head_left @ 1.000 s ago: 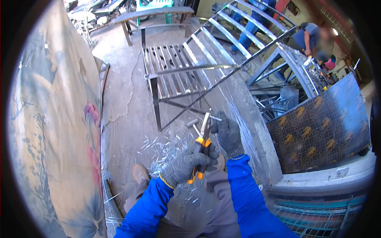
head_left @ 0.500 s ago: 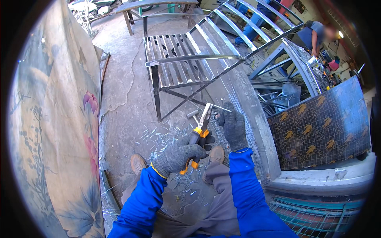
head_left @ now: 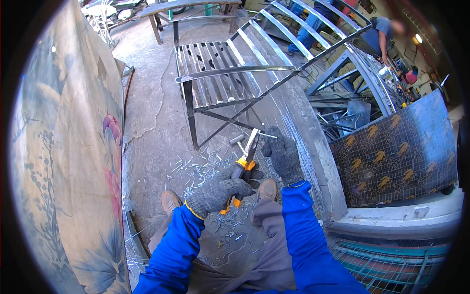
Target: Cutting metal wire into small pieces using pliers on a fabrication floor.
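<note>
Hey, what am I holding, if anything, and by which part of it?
Your left hand holds the pliers by their handles. Your right hand appears to hold a thin metal rod near its right end.

Daylight washes in strongest at the upper left, turning the concrete floor (head_left: 144, 93) pale, while the upper right sinks into brownish dimness around one small glowing lamp (head_left: 417, 38). Hard white glare streaks the metal slats (head_left: 270, 41), and a bluish sheen bleaches the right side of the patterned board (head_left: 399, 152). Shadows are mostly soft. The pliers (head_left: 242, 161) look fairly crisp; distant clutter goes mushy, and a blurred patch hides a co-worker's head (head_left: 399, 28). Fisheye distortion bows the pale ledge (head_left: 391, 215), and black vignetting swallows the corners.
</note>
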A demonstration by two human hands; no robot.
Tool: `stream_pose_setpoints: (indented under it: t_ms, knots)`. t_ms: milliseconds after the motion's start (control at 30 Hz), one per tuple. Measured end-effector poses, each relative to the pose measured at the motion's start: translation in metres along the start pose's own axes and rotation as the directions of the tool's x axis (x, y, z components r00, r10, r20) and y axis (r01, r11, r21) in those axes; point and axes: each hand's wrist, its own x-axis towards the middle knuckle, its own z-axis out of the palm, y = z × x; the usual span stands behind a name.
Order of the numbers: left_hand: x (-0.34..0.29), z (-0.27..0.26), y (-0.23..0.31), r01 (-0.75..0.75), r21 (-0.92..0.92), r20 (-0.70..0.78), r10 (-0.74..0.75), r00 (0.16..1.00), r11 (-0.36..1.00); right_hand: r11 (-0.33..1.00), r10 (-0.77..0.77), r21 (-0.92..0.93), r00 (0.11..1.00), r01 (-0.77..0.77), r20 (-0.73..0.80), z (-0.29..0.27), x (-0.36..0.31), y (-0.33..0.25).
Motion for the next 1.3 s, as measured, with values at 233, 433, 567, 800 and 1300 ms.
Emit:
stream_pose_setpoints:
  t_ms: [233,433,567,800,1300]
  knots:
    - [0.003,-0.008,-0.017,-0.083,-0.008,0.037,0.083,0.996,0.997,0.998,-0.057,-0.012,0.998,0.057,-0.003,0.002,-0.001,-0.007]
    - [0.003,-0.003,-0.007,0.072,-0.003,0.013,-0.072,0.997,0.997,0.997,-0.014,-0.077,1.000,0.012,-0.021,-0.001,-0.003,-0.012]
    - [0.005,-0.012,-0.023,-0.079,-0.019,0.052,0.080,0.995,0.997,1.000,-0.023,-0.012,1.000,0.023,0.006,0.003,-0.001,-0.010]
    - [0.003,-0.006,-0.013,-0.019,-0.029,0.030,0.020,0.999,0.999,0.997,0.007,-0.071,1.000,-0.008,-0.010,0.001,-0.003,-0.013]
    - [-0.001,0.010,0.001,0.011,-0.136,-0.010,-0.013,1.000,0.991,0.992,0.042,-0.115,0.999,-0.042,-0.004,-0.004,-0.008,-0.035]
